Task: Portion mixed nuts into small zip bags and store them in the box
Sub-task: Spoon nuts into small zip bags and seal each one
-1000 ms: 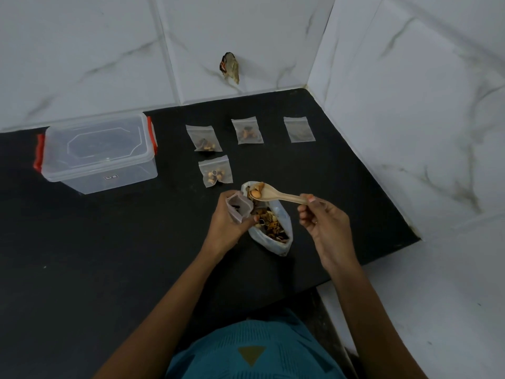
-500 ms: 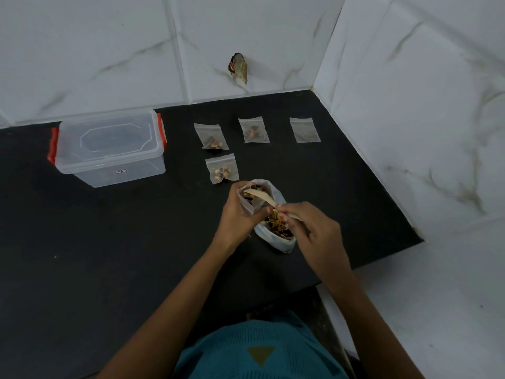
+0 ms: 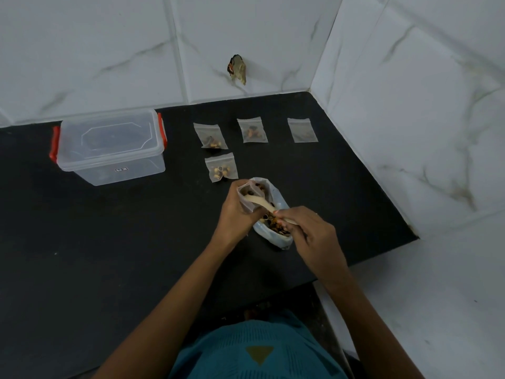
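At the left of the black bench (image 3: 109,255) stands the clear storage box (image 3: 109,149) with red latches. Its lid is on, and no bag can be made out inside, so the storing step looks not yet begun.

To its right lie two small zip bags, one farther back (image 3: 210,135) and one nearer (image 3: 221,168), both flat on the bench with nuts inside. Just beside the nearer one, the left hand (image 3: 235,214) is curled round a fifth small zip bag (image 3: 247,198) and holds its mouth open and tilted above the bench. A third filled bag (image 3: 252,130) lies in the back row.

The bowl of a wooden spoon (image 3: 259,202) sits inside the mouth of the held bag, where a few dark nuts show. Under the spoon, the larger supply bag of mixed nuts (image 3: 276,214) rests open on the bench and holds plenty.

A fourth bag (image 3: 302,130) lies at the right end of the back row; its contents are too faint to judge. The right hand (image 3: 308,231) pinches the spoon's handle.

In my judgement, portioning is well along: four bags are laid out and a fifth is being filled. Whether the bags are sealed cannot be told. Boxing them all is left.
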Action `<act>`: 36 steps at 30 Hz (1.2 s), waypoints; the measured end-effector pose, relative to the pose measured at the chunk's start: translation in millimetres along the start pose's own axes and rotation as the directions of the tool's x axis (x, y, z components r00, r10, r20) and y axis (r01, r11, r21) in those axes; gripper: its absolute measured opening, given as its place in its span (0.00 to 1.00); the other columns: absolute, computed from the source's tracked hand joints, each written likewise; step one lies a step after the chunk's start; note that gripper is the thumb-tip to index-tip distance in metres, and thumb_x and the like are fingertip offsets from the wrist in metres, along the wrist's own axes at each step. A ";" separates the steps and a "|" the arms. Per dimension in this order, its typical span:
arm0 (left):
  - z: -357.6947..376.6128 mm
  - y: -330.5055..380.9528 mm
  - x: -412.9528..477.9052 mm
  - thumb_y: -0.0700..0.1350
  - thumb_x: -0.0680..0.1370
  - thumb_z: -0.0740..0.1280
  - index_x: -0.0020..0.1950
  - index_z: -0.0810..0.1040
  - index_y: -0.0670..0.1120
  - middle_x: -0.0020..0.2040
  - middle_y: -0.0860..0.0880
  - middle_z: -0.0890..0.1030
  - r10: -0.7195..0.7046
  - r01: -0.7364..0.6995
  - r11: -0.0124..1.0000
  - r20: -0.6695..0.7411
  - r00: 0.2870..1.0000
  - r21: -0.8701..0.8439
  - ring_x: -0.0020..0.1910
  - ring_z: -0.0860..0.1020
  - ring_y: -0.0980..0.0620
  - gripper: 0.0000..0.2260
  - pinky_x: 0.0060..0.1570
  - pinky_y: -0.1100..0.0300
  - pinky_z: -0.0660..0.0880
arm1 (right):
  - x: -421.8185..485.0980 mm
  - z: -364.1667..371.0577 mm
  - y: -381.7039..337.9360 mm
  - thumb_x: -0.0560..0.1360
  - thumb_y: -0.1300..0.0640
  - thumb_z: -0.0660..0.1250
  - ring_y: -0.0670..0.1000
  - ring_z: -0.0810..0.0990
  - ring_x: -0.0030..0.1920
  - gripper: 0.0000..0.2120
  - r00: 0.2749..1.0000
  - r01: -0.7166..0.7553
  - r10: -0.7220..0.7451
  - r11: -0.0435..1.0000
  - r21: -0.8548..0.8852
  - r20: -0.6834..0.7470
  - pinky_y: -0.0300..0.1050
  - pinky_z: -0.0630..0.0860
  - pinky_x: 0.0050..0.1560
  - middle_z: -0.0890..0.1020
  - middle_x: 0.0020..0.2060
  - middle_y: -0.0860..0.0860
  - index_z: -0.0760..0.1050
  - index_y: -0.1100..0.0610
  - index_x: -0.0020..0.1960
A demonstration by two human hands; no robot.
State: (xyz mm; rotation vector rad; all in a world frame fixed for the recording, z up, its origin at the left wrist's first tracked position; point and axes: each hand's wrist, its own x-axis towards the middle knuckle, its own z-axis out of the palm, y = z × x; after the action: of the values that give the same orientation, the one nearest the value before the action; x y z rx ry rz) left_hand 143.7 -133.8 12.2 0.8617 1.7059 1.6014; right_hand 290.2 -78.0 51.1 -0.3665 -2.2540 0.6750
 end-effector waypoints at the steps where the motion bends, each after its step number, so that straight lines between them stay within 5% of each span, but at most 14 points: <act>1: -0.1 0.6 -0.8 0.35 0.70 0.72 0.57 0.69 0.50 0.52 0.55 0.75 -0.007 0.007 1.000 -0.002 1.000 -0.009 0.54 0.75 0.56 0.22 0.51 0.65 0.74 | -1.1 -0.3 -0.8 0.73 0.64 0.59 0.46 0.77 0.47 0.09 1.000 0.015 -0.014 1.000 0.002 -0.010 0.31 0.71 0.54 0.82 0.42 0.58 0.71 0.58 0.53; 8: -1.1 4.0 -4.6 0.35 0.70 0.72 0.58 0.68 0.49 0.50 0.56 0.74 0.000 0.000 1.000 0.032 0.999 -0.001 0.51 0.75 0.59 0.22 0.48 0.68 0.74 | 0.7 -1.9 -8.3 0.74 0.63 0.61 0.34 0.78 0.44 0.09 0.975 -0.212 0.219 0.963 0.167 -0.027 0.27 0.74 0.45 0.80 0.43 0.45 0.77 0.58 0.52; 13: 0.4 5.8 -4.8 0.35 0.69 0.73 0.53 0.70 0.52 0.50 0.55 0.74 0.038 -0.038 0.999 0.069 0.997 -0.003 0.49 0.75 0.60 0.20 0.46 0.71 0.73 | 10.9 -6.2 -12.8 0.76 0.64 0.61 0.42 0.78 0.33 0.10 0.840 -0.507 0.542 0.805 0.309 -0.034 0.33 0.76 0.36 0.78 0.32 0.48 0.75 0.49 0.45; 18: 0.7 8.2 -4.6 0.36 0.70 0.72 0.50 0.68 0.56 0.50 0.58 0.74 0.025 -0.029 0.999 0.103 0.994 0.039 0.51 0.74 0.64 0.20 0.47 0.74 0.72 | 23.0 -9.4 -10.2 0.77 0.63 0.62 0.40 0.76 0.29 0.09 0.756 -0.618 0.653 0.734 0.280 -0.041 0.30 0.74 0.32 0.78 0.30 0.48 0.75 0.53 0.42; 23: -0.7 6.6 -1.5 0.36 0.70 0.73 0.50 0.68 0.58 0.50 0.57 0.75 0.003 -0.006 1.000 0.097 0.995 0.025 0.50 0.75 0.65 0.21 0.47 0.69 0.74 | 26.2 -12.9 -9.1 0.76 0.63 0.63 0.37 0.77 0.33 0.05 0.846 -0.521 0.530 0.845 0.119 -0.062 0.29 0.74 0.36 0.77 0.32 0.43 0.77 0.59 0.48; 25: -2.3 5.4 -0.3 0.36 0.69 0.73 0.51 0.68 0.57 0.51 0.56 0.75 -0.015 0.013 1.000 0.096 0.995 0.019 0.51 0.76 0.63 0.21 0.48 0.65 0.76 | 26.4 -15.2 -9.6 0.76 0.64 0.64 0.35 0.78 0.36 0.04 0.903 -0.422 0.425 0.905 0.053 -0.059 0.28 0.74 0.38 0.77 0.34 0.41 0.77 0.60 0.48; 28: -3.5 5.0 0.8 0.36 0.69 0.73 0.51 0.68 0.56 0.50 0.57 0.74 -0.011 0.011 1.000 0.075 0.997 0.011 0.49 0.75 0.69 0.21 0.46 0.72 0.73 | 27.0 -18.5 -9.6 0.74 0.62 0.64 0.35 0.77 0.42 0.07 0.981 -0.191 0.190 0.981 -0.022 -0.025 0.26 0.74 0.42 0.78 0.40 0.46 0.78 0.64 0.49; 33: -2.0 6.9 2.0 0.34 0.68 0.74 0.54 0.70 0.49 0.49 0.54 0.75 -0.023 0.024 1.000 0.045 0.999 -0.020 0.47 0.75 0.66 0.22 0.47 0.72 0.72 | 4.8 -2.2 -1.3 0.78 0.61 0.57 0.47 0.76 0.47 0.07 0.996 0.087 -0.083 0.990 -0.109 0.045 0.42 0.74 0.52 0.83 0.42 0.57 0.70 0.59 0.54; 36: -3.6 10.1 3.0 0.31 0.68 0.72 0.53 0.70 0.50 0.48 0.54 0.75 0.000 0.001 1.000 0.028 1.000 -0.027 0.46 0.75 0.66 0.21 0.46 0.71 0.72 | -10.3 5.1 3.2 0.81 0.58 0.52 0.47 0.76 0.48 0.09 0.994 0.108 -0.104 0.981 -0.162 0.032 0.35 0.69 0.58 0.83 0.42 0.59 0.70 0.59 0.55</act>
State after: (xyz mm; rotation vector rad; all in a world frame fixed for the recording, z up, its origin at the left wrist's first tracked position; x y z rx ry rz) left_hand 139.4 -133.0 22.4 0.8665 1.6614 1.6006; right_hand 293.7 -81.8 40.3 -0.3161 -2.3400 0.4418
